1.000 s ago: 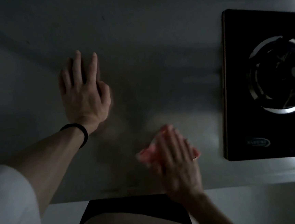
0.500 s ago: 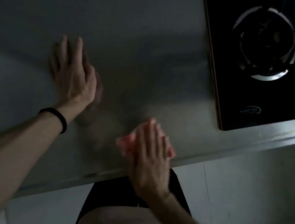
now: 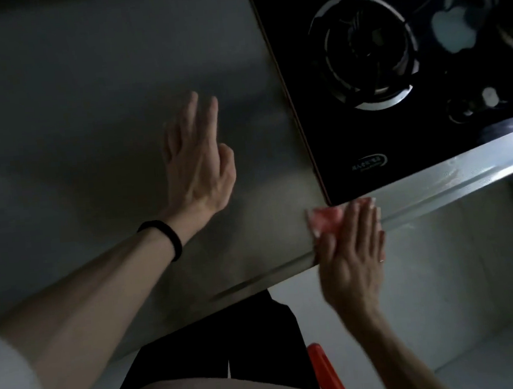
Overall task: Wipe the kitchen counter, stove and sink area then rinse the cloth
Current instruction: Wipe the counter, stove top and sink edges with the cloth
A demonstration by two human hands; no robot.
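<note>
The scene is dim. My right hand [image 3: 352, 252] lies flat on a pink cloth [image 3: 325, 220], pressing it onto the front edge of the grey counter [image 3: 85, 100], just below the near left corner of the black glass stove [image 3: 337, 143]. My left hand [image 3: 198, 162] rests flat on the counter to the left of the stove, fingers spread and pointing away, a black band on its wrist. The stove's left burner [image 3: 363, 51] has a round metal ring. No sink is in view.
The counter's metal front lip [image 3: 452, 177] runs diagonally down to the left. A second burner [image 3: 512, 7] and knobs [image 3: 488, 96] show at the stove's right. A red object [image 3: 326, 374] stands below the counter beside my legs.
My right hand has slid the pink cloth to the right along the counter's front edge, up to the stove's corner. The view has swung and tilted; my left hand stays flat on the counter.
</note>
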